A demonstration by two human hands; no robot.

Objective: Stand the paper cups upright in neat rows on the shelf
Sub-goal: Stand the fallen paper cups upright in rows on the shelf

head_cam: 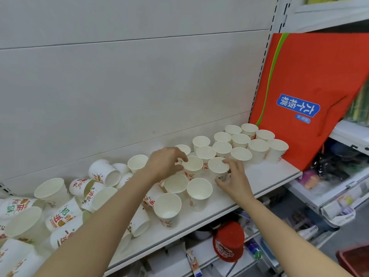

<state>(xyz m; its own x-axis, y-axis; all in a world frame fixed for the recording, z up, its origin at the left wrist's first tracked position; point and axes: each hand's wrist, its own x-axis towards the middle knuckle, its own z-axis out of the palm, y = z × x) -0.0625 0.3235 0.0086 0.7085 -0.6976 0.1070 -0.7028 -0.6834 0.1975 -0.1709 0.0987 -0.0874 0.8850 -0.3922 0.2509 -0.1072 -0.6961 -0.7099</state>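
Paper cups (218, 166) upright, mouths up; hands: left (163, 162), right (232, 180) each grip one.

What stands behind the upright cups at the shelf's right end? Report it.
An orange gift bag stands behind the upright cups, leaning against the shelf upright. Whatever is behind the bag is covered.

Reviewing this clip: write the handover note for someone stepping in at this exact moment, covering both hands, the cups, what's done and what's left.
Left hand pinches the rim of an upright white paper cup mid-shelf. Right hand grips a neighbouring upright cup.
Done: neat rows of upright cups stand at the right end of the white metal shelf, beside the red gift bag.
Left: set these two into the rows, align the loose upright cups near the front edge, then stand up the jumbled pile of tipped cups at the left.
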